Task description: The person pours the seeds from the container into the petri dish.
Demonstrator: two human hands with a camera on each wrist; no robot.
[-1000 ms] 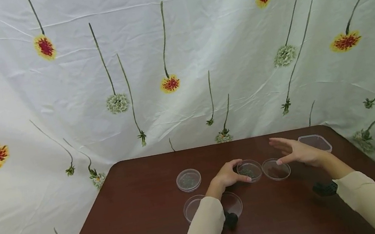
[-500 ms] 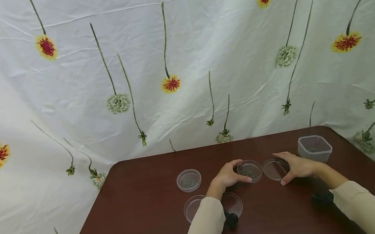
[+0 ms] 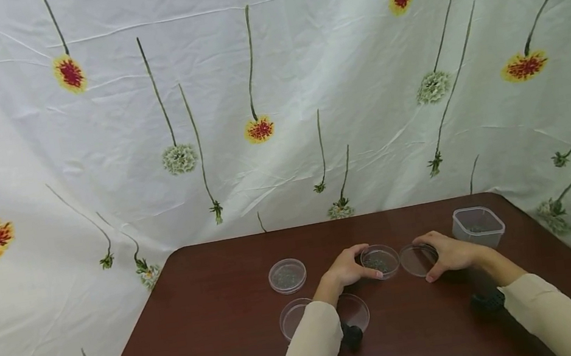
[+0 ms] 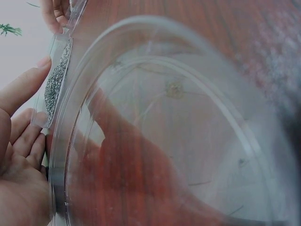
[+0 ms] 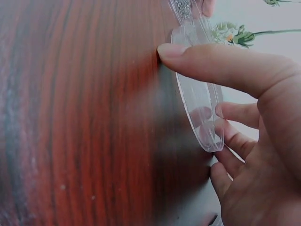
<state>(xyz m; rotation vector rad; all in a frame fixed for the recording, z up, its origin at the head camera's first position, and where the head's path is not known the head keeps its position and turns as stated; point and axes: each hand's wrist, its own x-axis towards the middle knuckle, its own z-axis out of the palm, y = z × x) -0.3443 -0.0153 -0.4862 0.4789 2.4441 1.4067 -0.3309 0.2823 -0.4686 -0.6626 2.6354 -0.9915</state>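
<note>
My left hand (image 3: 344,267) holds the side of a clear petri dish (image 3: 380,261) with its thumb and fingers spread around the rim. Small dark grains (image 4: 57,84) cover the bottom of that dish. Just to its right sits another clear petri dish (image 3: 413,261), with no grains showing in it. My right hand (image 3: 453,251) grips this second dish by its right side. In the right wrist view the thumb (image 5: 207,63) reaches along the near rim, and the fingers (image 5: 237,113) curl at the other side.
A clear plastic tub (image 3: 478,228) with some grains stands at the back right. Left of my hands is a petri dish (image 3: 287,275) with grains. Two more clear dishes, one left (image 3: 291,318) and one right (image 3: 355,309), lie partly behind my left forearm on the brown table (image 3: 204,338).
My right hand has come down from above the right petri dish, its raised fingers lowering around that dish's side. The tub behind it has come into fuller view. The left hand stays put.
</note>
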